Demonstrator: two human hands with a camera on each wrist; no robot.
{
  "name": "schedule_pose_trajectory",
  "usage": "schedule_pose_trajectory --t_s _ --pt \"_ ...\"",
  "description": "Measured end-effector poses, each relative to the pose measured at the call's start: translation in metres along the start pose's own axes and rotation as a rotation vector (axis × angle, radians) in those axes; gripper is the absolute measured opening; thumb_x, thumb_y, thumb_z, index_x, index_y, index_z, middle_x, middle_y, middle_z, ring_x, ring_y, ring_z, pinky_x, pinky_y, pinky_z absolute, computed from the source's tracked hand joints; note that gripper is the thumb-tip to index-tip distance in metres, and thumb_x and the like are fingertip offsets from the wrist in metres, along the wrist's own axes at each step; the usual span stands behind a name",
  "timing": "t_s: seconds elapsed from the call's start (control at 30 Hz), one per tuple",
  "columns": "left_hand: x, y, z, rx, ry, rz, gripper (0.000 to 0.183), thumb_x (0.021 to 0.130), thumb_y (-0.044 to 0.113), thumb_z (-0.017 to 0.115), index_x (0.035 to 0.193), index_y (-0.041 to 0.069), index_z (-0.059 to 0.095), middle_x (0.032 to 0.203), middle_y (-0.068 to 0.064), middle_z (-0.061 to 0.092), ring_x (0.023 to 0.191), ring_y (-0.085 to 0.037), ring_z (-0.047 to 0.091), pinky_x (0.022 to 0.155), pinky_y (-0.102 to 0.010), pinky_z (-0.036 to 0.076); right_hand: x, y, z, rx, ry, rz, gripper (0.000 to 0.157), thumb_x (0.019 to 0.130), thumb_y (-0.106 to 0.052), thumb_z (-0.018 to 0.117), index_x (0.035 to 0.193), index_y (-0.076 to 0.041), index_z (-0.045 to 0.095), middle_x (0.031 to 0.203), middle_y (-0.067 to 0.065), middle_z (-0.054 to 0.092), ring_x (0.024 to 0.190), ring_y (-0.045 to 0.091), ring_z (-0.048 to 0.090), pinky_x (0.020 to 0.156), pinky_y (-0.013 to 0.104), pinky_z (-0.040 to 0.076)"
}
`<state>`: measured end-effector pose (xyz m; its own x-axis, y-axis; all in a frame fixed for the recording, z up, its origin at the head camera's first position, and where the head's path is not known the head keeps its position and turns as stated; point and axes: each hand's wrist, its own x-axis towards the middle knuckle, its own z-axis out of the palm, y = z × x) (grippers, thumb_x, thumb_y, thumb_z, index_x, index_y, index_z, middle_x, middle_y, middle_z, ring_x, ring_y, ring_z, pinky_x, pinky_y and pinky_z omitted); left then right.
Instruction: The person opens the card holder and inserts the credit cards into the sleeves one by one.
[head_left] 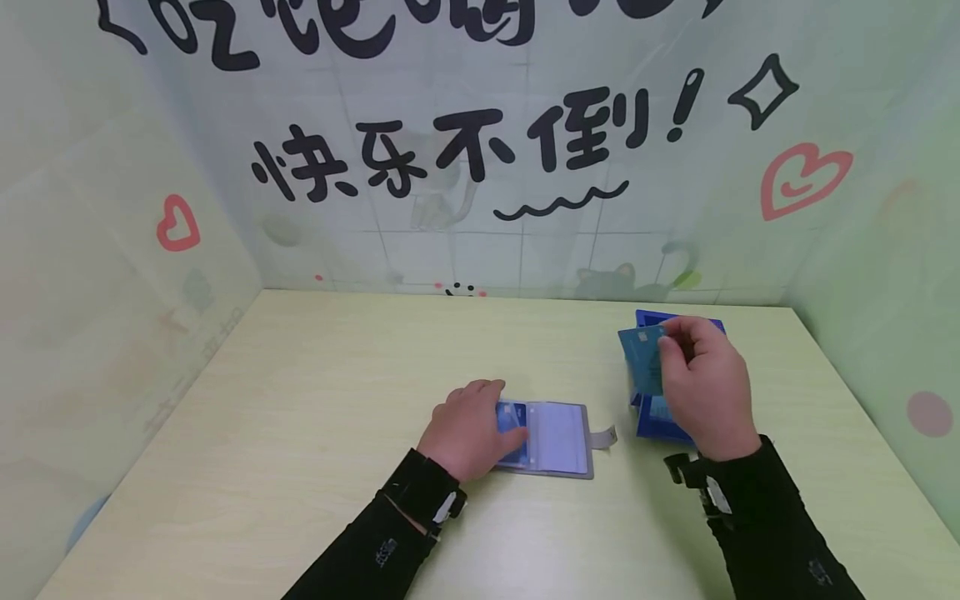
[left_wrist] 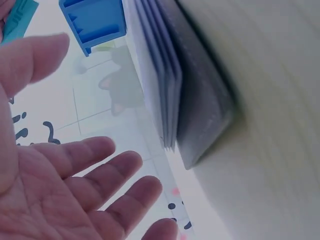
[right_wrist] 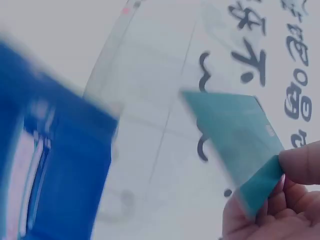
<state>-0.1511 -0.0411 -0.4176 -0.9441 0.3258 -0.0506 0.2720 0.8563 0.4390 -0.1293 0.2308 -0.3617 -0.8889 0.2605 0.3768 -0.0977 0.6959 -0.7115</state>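
My right hand (head_left: 708, 387) pinches a teal bank card (head_left: 642, 358) by its edge between thumb and fingers. The card is up off the table, in front of a blue plastic box (head_left: 660, 427) with cards inside; the hand hides much of that box. A card holder (head_left: 558, 437) with clear sleeves lies opened out on the table, a blue card (head_left: 512, 414) showing in its left side. Over that left side is my left hand (head_left: 468, 429), fingers spread and relaxed. The left wrist view shows a gap between this hand and the holder's layered sleeves (left_wrist: 159, 75).
From the holder's right side a small strap (head_left: 603, 438) sticks out toward the blue box. Printed fabric walls (head_left: 465, 250) with lettering and hearts stand around the back and both sides of the pale wooden table (head_left: 337, 375).
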Motion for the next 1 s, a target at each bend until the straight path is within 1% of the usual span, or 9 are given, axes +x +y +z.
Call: schedule_pose_trajectory --t_s 0.2,0.33,0.4,0.47,0.63,0.77,0.87,1.0 --pt "0.001 0.002 -0.001 -0.063 0.024 -0.007 0.072 0.097 0.048 0.071 0.154 0.007 0.052 0.152 -0.013 0.059 0.140 -0.038 0.056 0.115 -0.055 0.047 -0.005 -0.005 0.008 0.061 -0.092 0.005 0.026 0.109 -0.011 0.056 0.130 0.002 0.062 0.111 0.019 0.067 0.093 0.026 0.058 0.070 0.007 0.045" --pt "0.001 0.004 -0.002 -0.136 0.020 -0.007 0.069 0.099 0.046 0.070 0.155 0.010 0.050 0.148 -0.009 0.064 0.136 -0.031 0.061 0.113 -0.050 0.049 -0.008 -0.007 0.016 0.099 -0.144 0.001 0.028 0.107 -0.008 0.058 0.133 0.001 0.062 0.108 0.017 0.065 0.093 0.026 0.057 0.071 0.008 0.047" --pt "0.001 0.005 -0.002 -0.190 0.017 0.006 0.067 0.100 0.044 0.069 0.156 0.011 0.050 0.142 -0.007 0.068 0.130 -0.027 0.065 0.110 -0.048 0.052 -0.009 -0.008 0.021 0.124 -0.177 0.006 0.028 0.107 -0.006 0.058 0.134 0.001 0.061 0.107 0.017 0.064 0.093 0.026 0.058 0.071 0.011 0.048" --pt "0.000 0.006 -0.003 -0.246 0.016 0.035 0.064 0.102 0.041 0.068 0.155 0.012 0.050 0.135 -0.005 0.072 0.122 -0.023 0.068 0.105 -0.044 0.056 -0.011 -0.010 0.026 0.151 -0.208 0.013 0.028 0.106 -0.005 0.059 0.133 0.001 0.061 0.107 0.017 0.063 0.092 0.027 0.058 0.072 0.013 0.050" --pt "0.000 0.008 -0.003 -0.349 0.023 0.105 0.059 0.104 0.039 0.066 0.154 0.013 0.052 0.118 0.004 0.077 0.104 -0.012 0.071 0.091 -0.034 0.059 -0.016 -0.013 0.038 0.184 -0.271 0.039 0.027 0.105 -0.005 0.060 0.132 0.000 0.062 0.106 0.016 0.063 0.092 0.027 0.059 0.074 0.014 0.052" --pt "0.000 0.010 -0.002 -0.438 0.026 0.152 0.061 0.103 0.036 0.068 0.157 0.013 0.048 0.111 0.006 0.077 0.095 -0.006 0.071 0.089 -0.031 0.059 -0.020 -0.015 0.048 0.209 -0.307 0.053 0.027 0.105 -0.005 0.062 0.131 -0.001 0.062 0.104 0.015 0.063 0.089 0.025 0.059 0.072 0.017 0.053" --pt "0.000 0.011 -0.002 -0.491 0.031 0.177 0.064 0.103 0.030 0.069 0.159 0.011 0.045 0.108 0.006 0.076 0.088 -0.004 0.069 0.086 -0.030 0.058 -0.024 -0.017 0.055 0.230 -0.328 0.054 0.025 0.104 -0.005 0.063 0.129 -0.002 0.062 0.105 0.015 0.064 0.087 0.023 0.058 0.072 0.018 0.053" --pt "0.000 0.012 -0.002 -0.521 0.045 0.164 0.061 0.103 0.025 0.070 0.158 0.012 0.047 0.098 0.006 0.072 0.076 -0.007 0.063 0.074 -0.026 0.054 -0.028 -0.018 0.063 0.261 -0.363 0.081 0.023 0.103 -0.005 0.065 0.126 -0.003 0.063 0.105 0.015 0.064 0.086 0.023 0.057 0.069 0.020 0.052"
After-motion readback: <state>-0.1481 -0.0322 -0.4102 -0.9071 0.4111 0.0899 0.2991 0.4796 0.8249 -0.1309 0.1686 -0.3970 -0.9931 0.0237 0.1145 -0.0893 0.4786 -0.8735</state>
